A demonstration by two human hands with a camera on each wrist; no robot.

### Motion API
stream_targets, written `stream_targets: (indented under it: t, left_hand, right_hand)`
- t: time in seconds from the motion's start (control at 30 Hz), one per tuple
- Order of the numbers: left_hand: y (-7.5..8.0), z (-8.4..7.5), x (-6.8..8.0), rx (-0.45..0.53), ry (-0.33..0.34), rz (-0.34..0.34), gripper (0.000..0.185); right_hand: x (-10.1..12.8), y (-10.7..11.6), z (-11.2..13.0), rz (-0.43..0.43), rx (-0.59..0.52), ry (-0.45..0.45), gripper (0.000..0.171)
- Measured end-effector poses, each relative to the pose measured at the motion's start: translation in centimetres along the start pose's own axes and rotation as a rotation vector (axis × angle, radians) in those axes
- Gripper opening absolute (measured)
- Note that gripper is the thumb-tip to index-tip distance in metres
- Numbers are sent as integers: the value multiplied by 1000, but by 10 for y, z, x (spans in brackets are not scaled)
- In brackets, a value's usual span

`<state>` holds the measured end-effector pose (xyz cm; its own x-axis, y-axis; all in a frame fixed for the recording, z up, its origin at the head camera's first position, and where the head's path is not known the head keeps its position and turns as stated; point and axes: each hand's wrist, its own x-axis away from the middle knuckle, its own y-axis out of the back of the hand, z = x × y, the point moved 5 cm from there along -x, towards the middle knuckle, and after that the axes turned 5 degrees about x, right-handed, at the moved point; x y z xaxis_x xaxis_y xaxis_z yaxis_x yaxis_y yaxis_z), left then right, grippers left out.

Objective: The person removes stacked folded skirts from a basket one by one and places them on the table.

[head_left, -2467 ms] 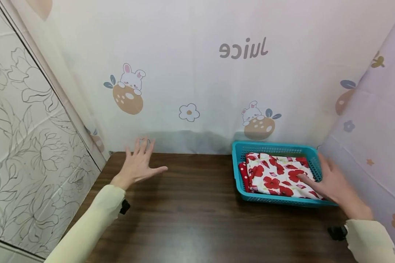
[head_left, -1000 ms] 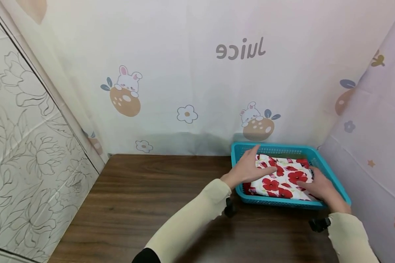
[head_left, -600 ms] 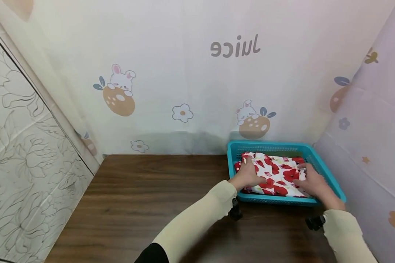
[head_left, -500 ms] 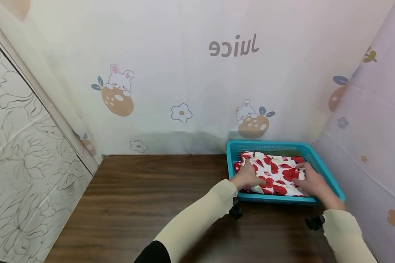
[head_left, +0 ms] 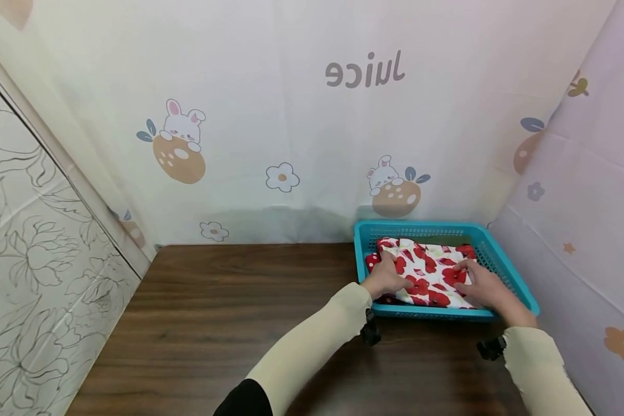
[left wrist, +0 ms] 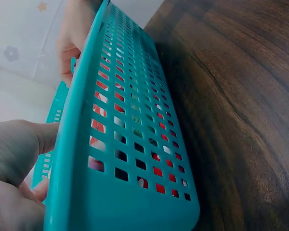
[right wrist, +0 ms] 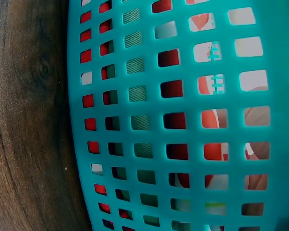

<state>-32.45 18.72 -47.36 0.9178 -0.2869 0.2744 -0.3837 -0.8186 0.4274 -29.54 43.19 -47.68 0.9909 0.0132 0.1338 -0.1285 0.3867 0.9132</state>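
A folded cloth point(head_left: 431, 271), white with red flowers, lies on top of other fabric in a turquoise basket point(head_left: 411, 310). My left hand point(head_left: 386, 278) grips its left side, thumb over the near part and fingers at the edge. On the opposite side my right hand point(head_left: 482, 284) holds the cloth's right edge, with thumb and fingers drawn toward each other. In the left wrist view the basket wall point(left wrist: 120, 144) covers most of the cloth, and the left thumb point(left wrist: 47, 136) shows beside the rim. Through the holes in the right wrist view, parts of the right fingers point(right wrist: 256, 116) appear.
Under the floral cloth, red polka-dot fabric point(head_left: 371, 261) shows at the left and dark green fabric point(head_left: 444, 239) at the back. The basket stands on a brown wooden table point(head_left: 213, 323), near the back wall curtain point(head_left: 291, 115) and right curtain point(head_left: 593, 231).
My left hand has come across from the left of the table into the basket. The right hand has moved inward onto the cloth's right edge. The head view has shifted slightly.
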Motion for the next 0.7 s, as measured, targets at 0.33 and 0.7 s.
stream_targets:
  t: [0.33,0.7]
  left_hand:
    - [-7,2,-2,66,-44,171,47]
    - [-12,4,-4,62,5,143,51]
  right_hand:
    - [-1,-2,4,19,36,74,38]
    - [-4,-3,-5,73,16,-17,32]
